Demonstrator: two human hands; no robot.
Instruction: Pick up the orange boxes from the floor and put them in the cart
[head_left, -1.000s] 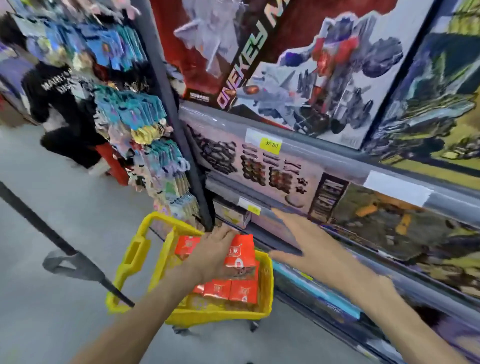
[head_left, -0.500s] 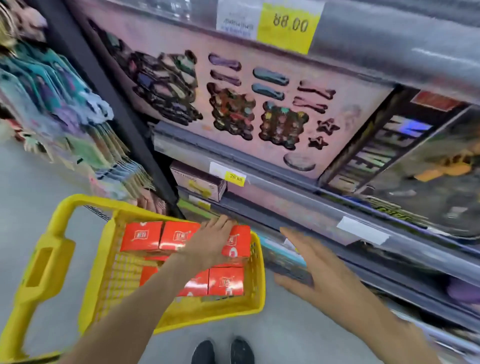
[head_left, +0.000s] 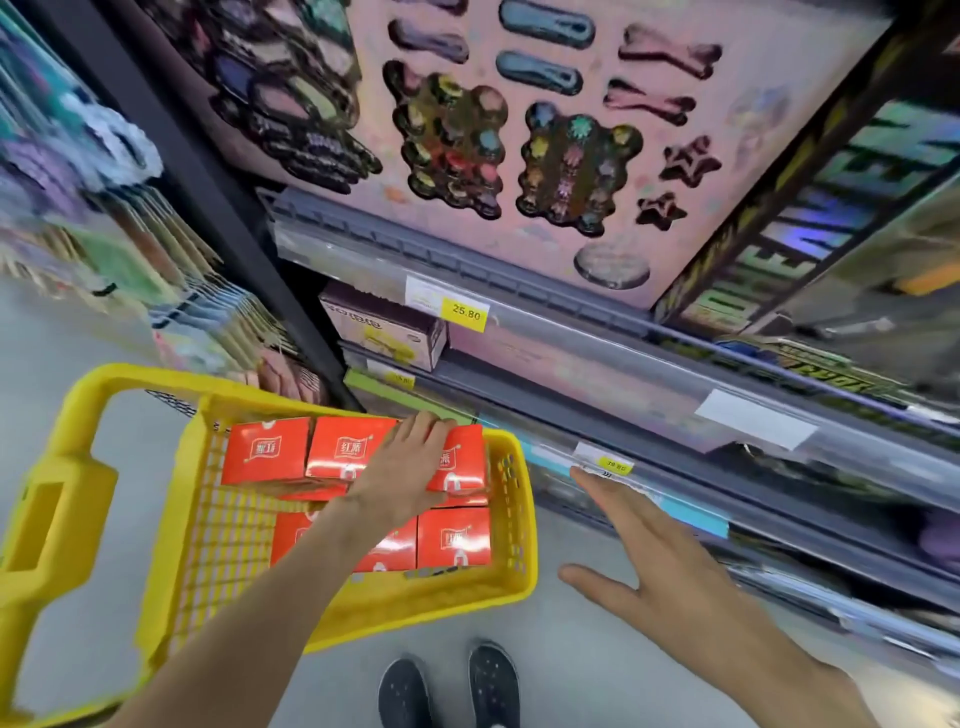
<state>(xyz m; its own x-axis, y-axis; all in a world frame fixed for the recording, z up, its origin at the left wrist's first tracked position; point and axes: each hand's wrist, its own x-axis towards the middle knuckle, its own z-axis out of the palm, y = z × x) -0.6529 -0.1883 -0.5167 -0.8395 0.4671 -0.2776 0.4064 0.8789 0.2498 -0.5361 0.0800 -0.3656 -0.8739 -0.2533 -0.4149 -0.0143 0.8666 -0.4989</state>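
- While the left hand (head_left: 402, 475) lies flat on top of the orange boxes (head_left: 267, 451) in the lower middle of the frame, its fingers are pretty much straight, spread over the rightmost box of the top row and partly the middle one, pressing or just touching, not wrapped round anything.
- The boxes sit inside the yellow cart (head_left: 514, 525), lower left of the frame. Three in a row at the far end, and at least two more lower down at the near end, partly hidden under the forearm.
- Right hand (head_left: 660, 566) is in the lower right, over the floor (head_left: 561, 670) and just beside the cart's right wall, not touching it. Palm down, fingers stretched and splayed, holding nothing. The fingertips reach up near the edge of the lowest shelf (head_left: 675, 478), but I honestly can't tell if they touch it.
- That shelf edge has a small yellow price tag (head_left: 613, 464) right above the fingertips.
- Higher up, middle of the frame, another tag reading 25.80 (head_left: 466, 313) sits next to a small purple-ish box (head_left: 382, 332) on a shelf.
- Top centre is a big pink toy package (head_left: 519, 130) with shaped cut-outs; hanging packs (head_left: 104, 218) fill the upper left, all blurry.
- Two dark shoes (head_left: 449, 686) at the bottom centre, on the grey floor just this side of the cart.
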